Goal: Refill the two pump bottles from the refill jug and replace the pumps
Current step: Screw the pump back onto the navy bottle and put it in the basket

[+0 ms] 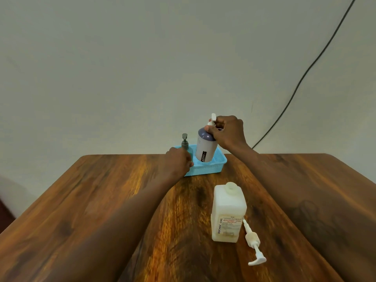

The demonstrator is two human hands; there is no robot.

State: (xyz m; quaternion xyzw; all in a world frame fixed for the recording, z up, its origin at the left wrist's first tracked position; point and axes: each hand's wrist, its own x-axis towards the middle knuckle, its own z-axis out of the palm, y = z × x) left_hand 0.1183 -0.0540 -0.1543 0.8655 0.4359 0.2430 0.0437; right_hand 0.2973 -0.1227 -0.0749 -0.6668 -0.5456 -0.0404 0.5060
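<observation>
- Head view looks down along both forearms onto a wooden counter that ends at a pale wall.
- Left hand reaches to the left end of a blue mesh basket at the far edge of the counter; its fingers curl around the lower part of a small grey-green pump bottle, though the hand is blurred and hides most of the bottle, so how firm the grip is cannot be told.
- That small bottle stands upright in the left part of the basket with its grey pump on top.
- Just to its right, in the same basket, stands a taller white bottle with a dark blue-grey shoulder, leaning a little to the right, with a dark label strip low on its front.
- Right hand comes in from the right and closes over the top of the tall bottle, thumb on the shoulder and fingers wrapped about the collar of the white pump, whose nozzle sticks up beside the knuckles.
- Nearer the camera, right of centre, the square white refill jug stands upright on the counter, well apart from the basket, its neck open and its printed label facing forward.
- Touching or just beside the jug's lower right corner, a loose white pump head lies flat on the wood, spout toward the camera.
- A dark cable runs diagonally down the wall at right.
</observation>
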